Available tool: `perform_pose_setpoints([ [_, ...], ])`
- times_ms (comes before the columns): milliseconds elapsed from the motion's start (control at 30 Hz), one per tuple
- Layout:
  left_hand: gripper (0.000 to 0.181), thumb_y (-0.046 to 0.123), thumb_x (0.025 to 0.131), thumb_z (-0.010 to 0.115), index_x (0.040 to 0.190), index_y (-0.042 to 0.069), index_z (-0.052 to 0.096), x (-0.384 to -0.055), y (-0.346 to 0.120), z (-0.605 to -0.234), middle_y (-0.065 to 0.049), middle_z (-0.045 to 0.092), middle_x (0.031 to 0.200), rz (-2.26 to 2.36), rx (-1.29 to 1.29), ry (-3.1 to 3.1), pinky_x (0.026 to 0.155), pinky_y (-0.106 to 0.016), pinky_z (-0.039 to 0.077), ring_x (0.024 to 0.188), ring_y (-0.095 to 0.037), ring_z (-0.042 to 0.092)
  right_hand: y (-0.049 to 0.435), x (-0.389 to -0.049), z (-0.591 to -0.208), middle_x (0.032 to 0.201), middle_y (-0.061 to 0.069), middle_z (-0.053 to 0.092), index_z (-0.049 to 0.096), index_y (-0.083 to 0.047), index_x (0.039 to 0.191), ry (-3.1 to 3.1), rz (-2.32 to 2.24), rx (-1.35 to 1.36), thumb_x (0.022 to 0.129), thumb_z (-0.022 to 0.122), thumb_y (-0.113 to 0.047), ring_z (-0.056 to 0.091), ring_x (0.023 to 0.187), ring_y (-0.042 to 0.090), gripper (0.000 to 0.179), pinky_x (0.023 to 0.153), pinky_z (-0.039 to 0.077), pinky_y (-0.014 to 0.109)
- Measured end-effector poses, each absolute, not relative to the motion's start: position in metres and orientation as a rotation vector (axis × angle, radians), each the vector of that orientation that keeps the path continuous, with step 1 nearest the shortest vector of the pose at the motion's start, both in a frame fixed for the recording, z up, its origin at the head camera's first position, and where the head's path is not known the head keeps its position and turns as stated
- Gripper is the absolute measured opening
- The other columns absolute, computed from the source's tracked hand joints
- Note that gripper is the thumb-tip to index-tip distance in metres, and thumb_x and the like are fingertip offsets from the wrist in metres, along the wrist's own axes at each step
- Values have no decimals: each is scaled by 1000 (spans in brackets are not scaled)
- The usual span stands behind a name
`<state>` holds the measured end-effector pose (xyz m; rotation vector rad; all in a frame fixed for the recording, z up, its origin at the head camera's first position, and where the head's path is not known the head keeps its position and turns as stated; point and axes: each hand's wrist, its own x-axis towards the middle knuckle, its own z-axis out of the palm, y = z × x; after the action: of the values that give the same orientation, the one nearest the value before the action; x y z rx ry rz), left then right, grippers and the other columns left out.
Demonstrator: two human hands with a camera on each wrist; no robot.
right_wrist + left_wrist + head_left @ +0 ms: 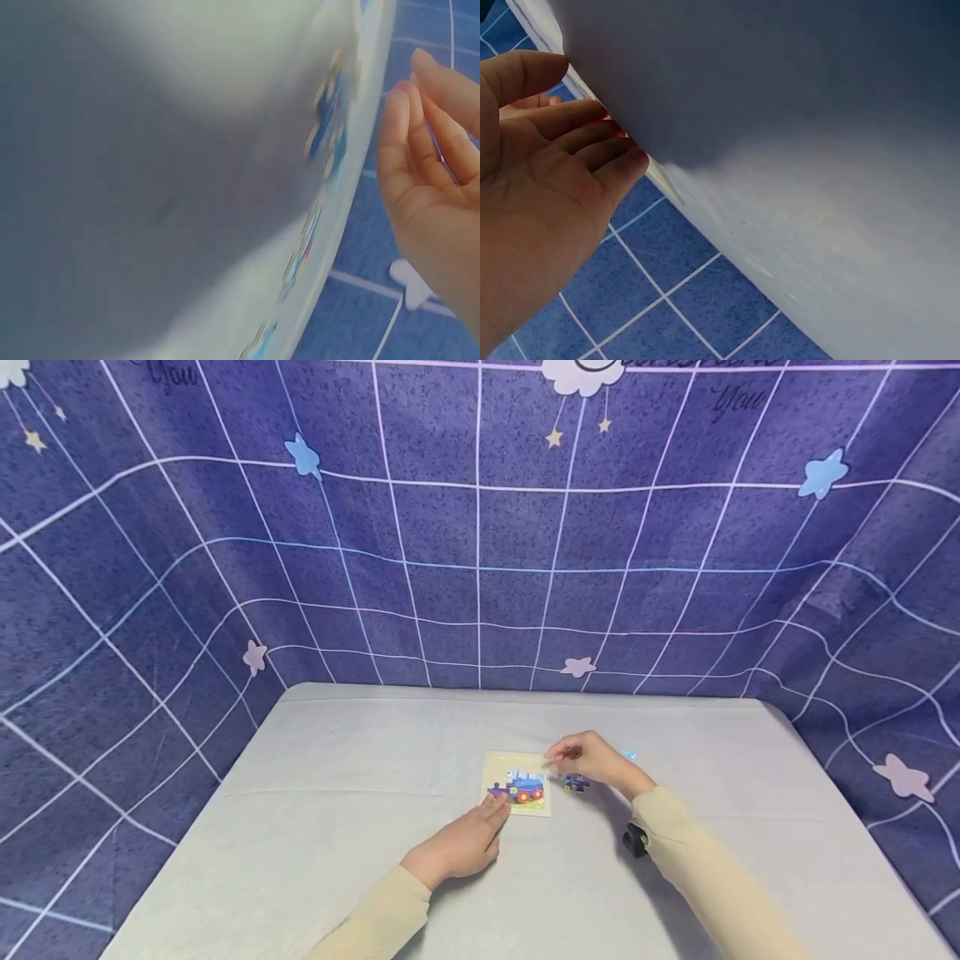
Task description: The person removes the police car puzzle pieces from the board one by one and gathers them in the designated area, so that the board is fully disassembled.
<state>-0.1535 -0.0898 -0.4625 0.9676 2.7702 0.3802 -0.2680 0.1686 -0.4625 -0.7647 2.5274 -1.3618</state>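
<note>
so the puzzle board (495, 763) with the train picture is lying flat on the bench (337, 777), between the two hands. the left hand (463, 842) has its fingers fairly straight and open, the tips resting on the board's near left corner, right on the front of the train (525, 787). the right hand (596, 758) is up at the far right corner, fingers bent in toward the thumb with the tips just beside the right edge. honestly can't tell if they're pinching a piece, that spot is too tiny and smeary in the head view, and the wrist view only shows the tips close together. a dark blue puzzle piece (575, 783) sits just off the board's right edge, near the right hand, and a light blue piece (628, 755) pokes out past the back of that hand, partly hidden. the right wrist cam catches a few loose pieces (303, 255) strung along the bench, but it's so slanted and blurry you can't read their shapes. left wrist cam is worse, the board is just a thin pale strip by the fingertips. as for direction, the train runs side to side, low narrow end pointing left, with its lower front corner covered by the left fingers. the board itself looks roughly square, edges about lined up with the bench's far edge.
</note>
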Motion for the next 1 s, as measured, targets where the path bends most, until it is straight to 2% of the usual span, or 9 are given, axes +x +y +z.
perform_pose_setpoints([
  [233, 51, 10, 95, 51, 141, -8, 40, -153, -90, -461, -21, 32, 152, 403, 948, 2755, 114, -44, 29, 141, -33, 29, 138, -269, -463, 87, 17, 69, 67, 10, 107, 2438, -1369, -751, 83, 69, 2, 58, 70, 9, 26, 66, 54, 24],
  [367, 51, 10, 95, 51, 141, -8, 40, -153, -89, -462, -21, 32, 152, 410, 948, 2752, 114, -44, 29, 141, -34, 29, 126, -269, -467, 85, 16, 69, 67, 9, 108, 2390, -1355, -744, 82, 69, 4, 60, 73, 11, 27, 69, 53, 22],
  [567, 51, 10, 95, 51, 141, -9, 40, -154, -89, -463, -21, 32, 152, 415, 956, 2750, 113, -45, 30, 141, -34, 29, 117, -269, -473, 79, 10, 65, 67, 8, 106, 2410, -1299, -724, 76, 72, 8, 57, 69, 10, 30, 65, 51, 21],
  [700, 51, 10, 95, 51, 141, -9, 41, -154, -89, -463, -21, 33, 151, 408, 954, 2754, 113, -44, 30, 140, -34, 29, 114, -268, -472, 79, 11, 63, 67, 9, 105, 2443, -1259, -717, 72, 71, 10, 54, 68, 11, 33, 63, 50, 21],
  [1000, 50, 10, 95, 51, 141, -9, 41, -154, -89, -463, -21, 33, 151, 392, 958, 2757, 114, -43, 29, 141, -34, 29, 112, -267, -473, 79, 13, 55, 63, 5, 101, 2425, -1277, -685, 71, 70, 14, 47, 69, 14, 32, 61, 44, 20],
])
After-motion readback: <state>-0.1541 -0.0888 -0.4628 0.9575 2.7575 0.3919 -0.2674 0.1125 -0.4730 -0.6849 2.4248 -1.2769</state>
